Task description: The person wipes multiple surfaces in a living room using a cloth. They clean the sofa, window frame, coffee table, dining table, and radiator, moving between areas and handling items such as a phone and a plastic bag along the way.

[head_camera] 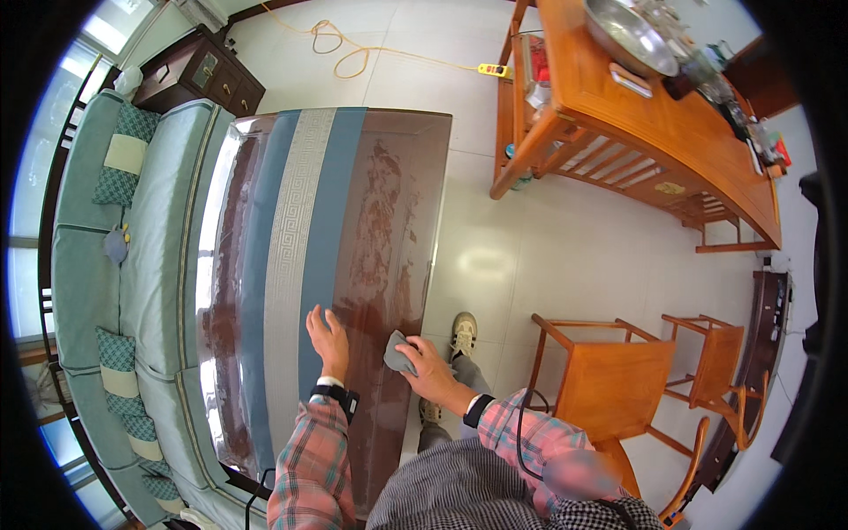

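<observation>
My right hand (pixel 429 372) grips a bunched grey cloth (pixel 399 354) at the right edge of a long dark-brown table (pixel 404 172). The cloth appears to rest against the tabletop, though its underside is hidden. My left hand (pixel 329 344) is over the blue-and-grey table runner (pixel 285 252), fingers apart and holding nothing; whether it touches the surface I cannot tell. Along the runner goes a pale band with a Greek-key pattern. Streaky, wet-looking patches (pixel 377 218) mark the brown top beyond my hands. A clear, shiny cover seems to lie over the table.
A green sofa (pixel 159 265) with patterned cushions lines the table's left side. Wooden chairs (pixel 613 384) stand to my right. An orange-brown wooden tea table (pixel 636 126) carries a steel basin (pixel 629 36). A yellow extension cord (pixel 358 53) snakes across the tiled floor. A dark cabinet (pixel 205 76) stands beyond the sofa.
</observation>
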The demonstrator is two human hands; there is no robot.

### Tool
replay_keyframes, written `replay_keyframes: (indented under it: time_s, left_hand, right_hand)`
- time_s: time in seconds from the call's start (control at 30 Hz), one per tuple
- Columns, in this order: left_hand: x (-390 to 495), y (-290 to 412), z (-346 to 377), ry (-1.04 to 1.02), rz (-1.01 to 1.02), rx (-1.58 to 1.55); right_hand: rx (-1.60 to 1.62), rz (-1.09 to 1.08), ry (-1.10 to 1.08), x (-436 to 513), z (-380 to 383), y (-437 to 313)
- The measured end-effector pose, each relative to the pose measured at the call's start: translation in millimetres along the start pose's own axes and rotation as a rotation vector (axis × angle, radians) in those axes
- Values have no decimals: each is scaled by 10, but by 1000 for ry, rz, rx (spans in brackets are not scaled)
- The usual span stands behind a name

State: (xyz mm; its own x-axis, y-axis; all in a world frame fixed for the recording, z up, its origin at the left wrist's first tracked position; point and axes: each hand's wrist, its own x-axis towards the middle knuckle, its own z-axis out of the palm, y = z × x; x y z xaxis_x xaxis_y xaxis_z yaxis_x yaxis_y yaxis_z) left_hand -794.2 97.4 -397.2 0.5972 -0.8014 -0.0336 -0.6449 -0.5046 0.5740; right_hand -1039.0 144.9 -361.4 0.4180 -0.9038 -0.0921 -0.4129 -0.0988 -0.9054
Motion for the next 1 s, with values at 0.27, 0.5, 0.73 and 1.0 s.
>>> replay_keyframes:
  time_s: [0.27,0.5,0.73,1.0]
  left_hand:
    - [990,293,1414,158,-283,448]
    - [1010,374,1504,176,-357,524]
    - [1008,372,1522,167,-353,529]
    - [1021,385,1488,146,-379,538]
  right_hand:
    - [-308,-429,-212,1362,-79,990]
    - [-412,-368,191,2946,-1001,1454]
    - [-465,-28,699,4247,-1367,1645]
    - [-312,-551,-139,2877,-573,1039]
